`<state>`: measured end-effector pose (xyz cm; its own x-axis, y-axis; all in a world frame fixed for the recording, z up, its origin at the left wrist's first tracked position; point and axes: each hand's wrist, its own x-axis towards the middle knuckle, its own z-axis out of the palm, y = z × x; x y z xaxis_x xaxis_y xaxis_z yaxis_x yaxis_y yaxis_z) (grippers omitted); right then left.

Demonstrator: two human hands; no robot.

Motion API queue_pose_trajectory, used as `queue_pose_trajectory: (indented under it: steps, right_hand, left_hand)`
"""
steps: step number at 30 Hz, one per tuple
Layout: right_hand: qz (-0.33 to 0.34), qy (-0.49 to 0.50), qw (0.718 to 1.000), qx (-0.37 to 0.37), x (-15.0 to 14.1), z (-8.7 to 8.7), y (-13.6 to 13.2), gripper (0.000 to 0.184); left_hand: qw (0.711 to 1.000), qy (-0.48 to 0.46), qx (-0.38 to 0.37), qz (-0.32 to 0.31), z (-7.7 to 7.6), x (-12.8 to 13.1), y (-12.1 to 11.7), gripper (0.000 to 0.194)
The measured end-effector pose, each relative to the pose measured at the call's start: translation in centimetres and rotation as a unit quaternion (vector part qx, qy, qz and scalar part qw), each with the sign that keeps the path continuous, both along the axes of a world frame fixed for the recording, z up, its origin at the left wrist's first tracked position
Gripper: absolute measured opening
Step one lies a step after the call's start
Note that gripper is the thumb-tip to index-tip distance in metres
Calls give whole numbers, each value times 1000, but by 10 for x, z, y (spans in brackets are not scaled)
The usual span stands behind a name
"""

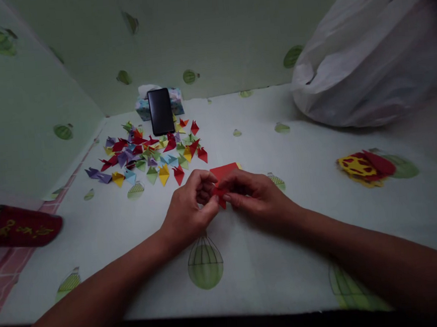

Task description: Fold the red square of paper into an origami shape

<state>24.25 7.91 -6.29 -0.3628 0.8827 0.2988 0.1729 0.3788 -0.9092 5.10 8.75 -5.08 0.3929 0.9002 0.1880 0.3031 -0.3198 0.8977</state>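
Between my fingertips is a small piece of folded red paper [222,199], partly covered by the fingers. My left hand [189,203] pinches its left side between thumb and finger. From the right, my right hand [256,193] pinches the other side of the same paper. Just behind the hands lies a stack of square paper sheets [224,170], red on top with a yellow edge showing at its right corner. Many folded paper cranes [152,175] in red, yellow, green, blue and purple are spread to the left beyond my hands.
A dark phone [161,112] leans on a tissue box [177,102] at the back. To the right are a bulky white plastic bag [343,83] and red and yellow cut-out pieces [358,166]. A dark red can-shaped container [27,226] is at the left edge.
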Motion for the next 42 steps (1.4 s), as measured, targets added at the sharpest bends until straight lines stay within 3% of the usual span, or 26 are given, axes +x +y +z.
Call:
queue_pose_trajectory:
  steps: [7, 12, 18, 25, 34, 37, 42]
  right_hand:
    - [-1, -13, 1000, 5, -2, 1, -1, 9]
    - [-11, -20, 999, -22, -2, 0, -1, 8]
    - [-32, -77, 997, 8, 0, 0, 1, 8]
    - [-14, -65, 998, -3, 1, 3, 3, 9]
    - [-80, -29, 995, -53, 0, 0, 3, 11]
    - [-91, -18, 993, -67, 0, 0, 3, 12]
    - [-42, 26, 993, -103, 0, 2, 4, 7]
  left_hand:
    - [1000, -11, 11, 3, -2, -1, 4, 20]
    - [1000, -9, 3, -24, -2, -4, 8, 22]
    - [998, 13, -1, -63, -1, -8, 12, 24]
    - [993, -38, -77, -84, 3, -8, 19, 24]
    - [986, -87, -125, -72, -5, -4, 19, 29]
    - [987, -83, -122, -63, -5, -4, 17, 25]
    - [992, -72, -81, -65, 0, -4, 18, 17]
